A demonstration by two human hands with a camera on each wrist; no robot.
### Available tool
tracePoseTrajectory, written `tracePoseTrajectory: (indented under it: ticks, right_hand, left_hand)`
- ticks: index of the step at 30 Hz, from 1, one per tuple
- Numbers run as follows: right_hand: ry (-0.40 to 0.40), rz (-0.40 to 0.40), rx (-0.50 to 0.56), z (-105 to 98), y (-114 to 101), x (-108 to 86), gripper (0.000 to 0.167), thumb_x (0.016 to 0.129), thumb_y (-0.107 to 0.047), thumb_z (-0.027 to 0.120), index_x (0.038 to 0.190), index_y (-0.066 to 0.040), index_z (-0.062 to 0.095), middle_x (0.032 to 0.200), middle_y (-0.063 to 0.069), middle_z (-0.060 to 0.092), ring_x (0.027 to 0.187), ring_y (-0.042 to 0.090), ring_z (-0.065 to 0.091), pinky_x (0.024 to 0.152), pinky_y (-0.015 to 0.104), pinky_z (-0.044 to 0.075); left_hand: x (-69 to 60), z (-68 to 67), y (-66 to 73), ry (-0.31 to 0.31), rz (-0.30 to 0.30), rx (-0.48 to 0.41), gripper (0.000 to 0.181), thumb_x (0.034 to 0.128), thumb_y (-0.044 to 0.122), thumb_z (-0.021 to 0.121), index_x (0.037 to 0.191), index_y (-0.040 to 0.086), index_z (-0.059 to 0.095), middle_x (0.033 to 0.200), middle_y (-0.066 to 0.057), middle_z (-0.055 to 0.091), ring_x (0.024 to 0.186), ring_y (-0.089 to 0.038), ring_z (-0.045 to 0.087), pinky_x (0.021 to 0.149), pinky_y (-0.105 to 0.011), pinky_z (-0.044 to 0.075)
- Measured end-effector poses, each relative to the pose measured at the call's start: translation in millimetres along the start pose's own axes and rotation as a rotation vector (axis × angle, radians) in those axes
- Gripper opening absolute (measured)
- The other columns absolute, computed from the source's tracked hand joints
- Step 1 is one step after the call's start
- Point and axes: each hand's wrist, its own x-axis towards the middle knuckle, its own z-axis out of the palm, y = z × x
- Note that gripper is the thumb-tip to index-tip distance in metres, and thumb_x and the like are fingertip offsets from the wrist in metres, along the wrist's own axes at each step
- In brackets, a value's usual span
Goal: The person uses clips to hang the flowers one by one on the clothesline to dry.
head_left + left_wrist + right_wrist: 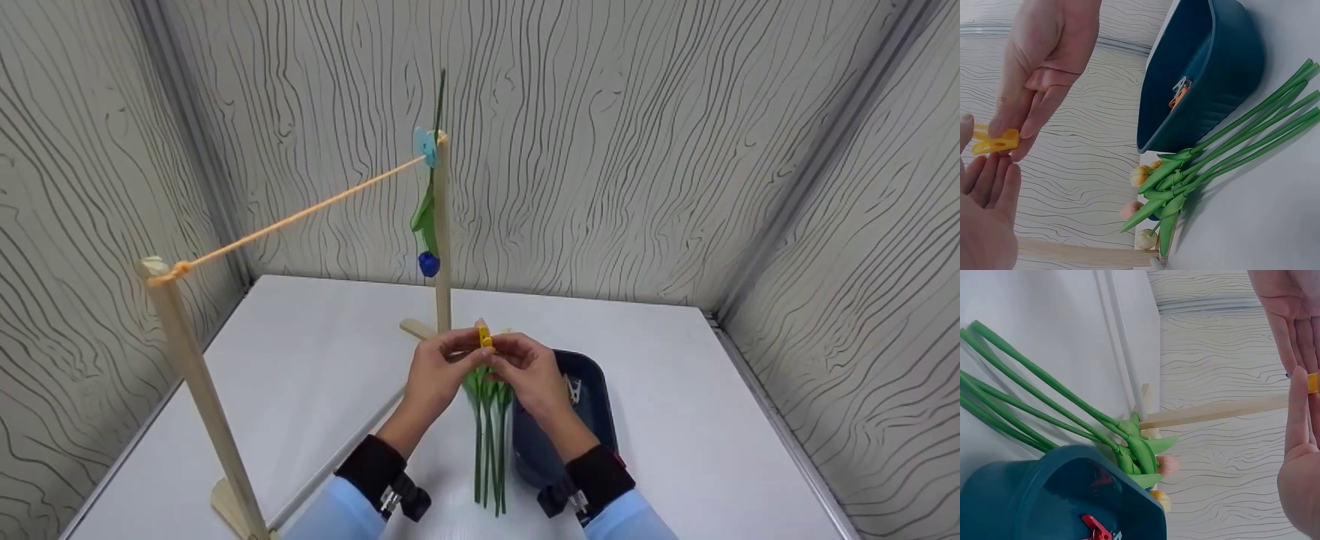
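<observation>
Yellow is the clip that the left hand and right hand pinch with thumb and fingers.

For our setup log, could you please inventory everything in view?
Table: one, white, foreground
Walls: three, pale, around table
Posts: two, wooden, on table
Cord: one, orange, between posts
Hanging clip: one, light blue, on cord
Hanging flower: one, blue, in hanging clip
Bin: one, dark blue, on table
Loose flowers: several, mixed, beside bin
Loose clips: several, mixed, in bin
Held clip: one, yellow, above table
Left hand, right hand: one each, on held clip
Wristbands: two, black, wrists
Sleeves: two, light blue, forearms
</observation>
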Motion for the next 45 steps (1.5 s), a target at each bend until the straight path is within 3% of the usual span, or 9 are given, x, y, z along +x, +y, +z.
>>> tracePoseTrajectory:
  ticks: [8,21,31,45]
  right_hand:
    - [-0.029,-0.004,0.030,1.9,0.4,-0.7,0.032,0.101,-0.014,0.078,0.129,-0.002,0.073,0.119,0.005,0.081,0.105,0.012,0.080,0.088,0.033,0.068]
    - [-0.025,-0.024,0.080,5.0,1.1,-0.2,0.027,0.100,-0.009,0.078,0.125,0.002,0.074,0.111,-0.002,0.080,0.102,0.012,0.080,0.084,0.030,0.068]
    - [-0.023,-0.005,0.056,7.1,4.0,-1.5,0.028,0.100,-0.010,0.079,0.125,0.001,0.074,0.116,0.004,0.079,0.102,0.012,0.080,0.084,0.028,0.067]
    - [-0.021,-0.005,0.017,10.6,3.4,-1.6,0.030,0.099,-0.009,0.079,0.127,0.000,0.074,0.121,0.009,0.079,0.107,0.018,0.080,0.085,0.031,0.068]
  left_hand:
    - [0.7,-1.7,2.9,0.033,-0.011,-0.012,0.036,0.0998,0.020,0.081,0.133,0.007,0.077,0.129,-0.014,0.081,0.120,-0.027,0.076,0.105,-0.039,0.063]
    - [1.0,-2.4,2.9,0.044,-0.044,-0.074,0.034,0.0982,0.019,0.083,0.130,0.008,0.079,0.129,-0.014,0.081,0.118,-0.023,0.076,0.096,-0.022,0.063]
    - [0.0,-1.9,4.8,0.099,-0.040,-0.049,0.028,0.0967,0.015,0.084,0.122,0.003,0.082,0.119,-0.014,0.084,0.106,-0.018,0.077,0.085,-0.017,0.063]
    - [-0.2,0.3,7.2,0.202,-0.033,-0.085,0.015,0.0941,0.011,0.085,0.107,0.002,0.086,0.105,-0.016,0.085,0.091,-0.012,0.077,0.078,-0.020,0.064]
